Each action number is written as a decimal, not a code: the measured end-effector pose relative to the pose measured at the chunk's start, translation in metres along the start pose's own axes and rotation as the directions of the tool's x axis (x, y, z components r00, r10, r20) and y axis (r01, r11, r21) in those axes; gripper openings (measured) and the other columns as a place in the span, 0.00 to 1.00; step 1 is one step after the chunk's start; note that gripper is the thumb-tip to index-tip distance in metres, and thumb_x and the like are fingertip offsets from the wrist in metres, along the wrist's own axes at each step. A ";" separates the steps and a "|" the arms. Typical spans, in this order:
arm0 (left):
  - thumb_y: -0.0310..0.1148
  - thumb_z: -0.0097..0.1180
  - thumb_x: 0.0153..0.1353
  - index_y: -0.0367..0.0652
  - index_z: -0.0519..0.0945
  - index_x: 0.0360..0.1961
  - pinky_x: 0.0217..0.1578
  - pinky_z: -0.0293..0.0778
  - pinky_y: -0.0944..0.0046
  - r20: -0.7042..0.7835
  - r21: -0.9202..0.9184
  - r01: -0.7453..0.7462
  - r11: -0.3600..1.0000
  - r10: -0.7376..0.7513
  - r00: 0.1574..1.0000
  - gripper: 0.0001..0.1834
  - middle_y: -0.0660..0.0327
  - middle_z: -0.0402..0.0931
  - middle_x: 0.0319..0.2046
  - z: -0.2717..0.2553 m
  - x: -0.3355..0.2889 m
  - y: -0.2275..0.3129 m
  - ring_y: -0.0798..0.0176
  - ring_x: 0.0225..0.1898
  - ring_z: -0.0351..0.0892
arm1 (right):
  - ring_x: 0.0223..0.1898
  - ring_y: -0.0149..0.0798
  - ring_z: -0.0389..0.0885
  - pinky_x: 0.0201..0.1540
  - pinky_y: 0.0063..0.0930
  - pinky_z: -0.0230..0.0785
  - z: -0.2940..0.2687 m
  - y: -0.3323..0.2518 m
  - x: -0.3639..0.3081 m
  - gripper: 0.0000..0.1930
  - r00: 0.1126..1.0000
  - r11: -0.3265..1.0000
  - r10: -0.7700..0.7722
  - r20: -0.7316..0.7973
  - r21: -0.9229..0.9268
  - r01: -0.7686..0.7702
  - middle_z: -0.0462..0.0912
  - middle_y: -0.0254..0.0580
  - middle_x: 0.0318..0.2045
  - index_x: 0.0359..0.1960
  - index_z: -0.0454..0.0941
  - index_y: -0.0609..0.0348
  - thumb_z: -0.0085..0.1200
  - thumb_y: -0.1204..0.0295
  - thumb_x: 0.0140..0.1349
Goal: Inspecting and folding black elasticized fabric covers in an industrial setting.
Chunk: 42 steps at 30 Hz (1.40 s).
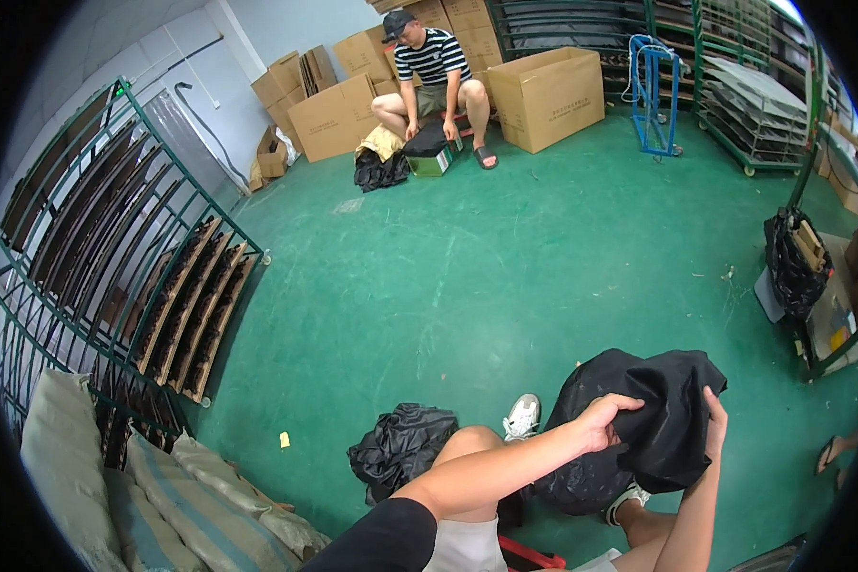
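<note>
Between my two hands, above my right leg, is a piece of black cloth [672,405], smooth and folded into a hollow. My left hand [608,422] reaches across from the left and pinches its near left edge. On the right side my right hand [716,424] grips the other edge, its fingers pressed along the outside and partly hidden by the cloth. Under and behind it a larger rounded black bundle [582,481] sits between my legs; where one ends and the other begins is hard to tell. Beside my left knee lies a crumpled black heap [405,448] on the floor.
Across the green floor [400,276] a seated person [431,76] handles black material on a green box [433,160]. Large cartons [548,100] stand there. Racks [95,248] and stuffed sacks [191,496] line my left. A black bag [793,267] hangs at right near another person's foot [829,453].
</note>
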<state>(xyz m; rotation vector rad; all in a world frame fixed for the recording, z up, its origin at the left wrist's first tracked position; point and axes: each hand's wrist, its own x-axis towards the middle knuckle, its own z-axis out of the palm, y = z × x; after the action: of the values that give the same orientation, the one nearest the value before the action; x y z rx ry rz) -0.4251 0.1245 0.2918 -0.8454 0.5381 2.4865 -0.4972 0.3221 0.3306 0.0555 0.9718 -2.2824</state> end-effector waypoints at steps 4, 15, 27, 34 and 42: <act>0.28 0.61 0.56 0.41 0.77 0.53 0.42 0.79 0.62 -0.047 0.048 -0.103 0.994 0.105 0.993 0.21 0.60 0.82 0.41 0.011 -0.005 -0.006 0.61 0.40 0.83 | 0.49 0.47 0.82 0.56 0.39 0.74 -0.006 -0.009 -0.002 0.21 0.999 0.996 0.052 -0.013 0.070 -0.051 0.82 0.51 0.48 0.52 0.76 0.68 0.48 0.62 0.67; 0.17 0.49 0.58 0.39 0.72 0.60 0.21 0.67 0.75 -0.012 0.263 -0.602 0.754 0.626 0.780 0.26 0.64 0.73 0.32 0.018 0.057 0.112 0.75 0.22 0.69 | 0.36 0.42 0.84 0.44 0.37 0.79 -0.038 -0.030 0.098 0.09 0.961 0.993 0.109 -0.255 0.074 -0.093 0.85 0.45 0.37 0.38 0.79 0.65 0.52 0.71 0.64; 0.16 0.58 0.53 0.34 0.75 0.58 0.57 0.68 0.62 -0.028 0.597 -0.635 0.490 0.804 0.594 0.27 0.52 0.75 0.55 -0.055 0.101 0.078 0.59 0.55 0.74 | 0.45 0.44 0.81 0.47 0.42 0.77 -0.100 0.044 0.102 0.16 0.922 0.997 -0.070 -0.381 -0.015 0.069 0.80 0.45 0.43 0.48 0.72 0.64 0.59 0.75 0.59; 0.16 0.55 0.53 0.42 0.72 0.54 0.48 0.71 0.62 -0.464 0.463 -0.429 0.775 0.625 0.628 0.26 0.53 0.76 0.45 -0.160 0.104 -0.002 0.60 0.45 0.76 | 0.63 0.51 0.68 0.62 0.49 0.65 -0.160 0.146 0.039 0.36 0.685 0.958 0.196 -0.701 -0.013 -0.288 0.65 0.56 0.65 0.67 0.57 0.69 0.60 0.68 0.61; 0.21 0.63 0.55 0.42 0.72 0.53 0.53 0.69 0.62 -0.573 0.594 -0.339 0.730 0.679 0.459 0.23 0.49 0.76 0.49 -0.234 0.106 -0.036 0.57 0.49 0.75 | 0.71 0.51 0.56 0.70 0.45 0.49 -0.149 0.180 0.000 0.46 0.648 0.924 0.149 -0.747 -0.129 -0.360 0.57 0.61 0.69 0.70 0.49 0.72 0.64 0.65 0.58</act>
<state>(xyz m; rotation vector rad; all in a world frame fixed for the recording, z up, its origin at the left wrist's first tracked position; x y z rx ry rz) -0.3725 0.0693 0.0440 -1.7821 1.8071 2.1977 -0.4234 0.3274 0.1097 1.0014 1.5467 -1.8241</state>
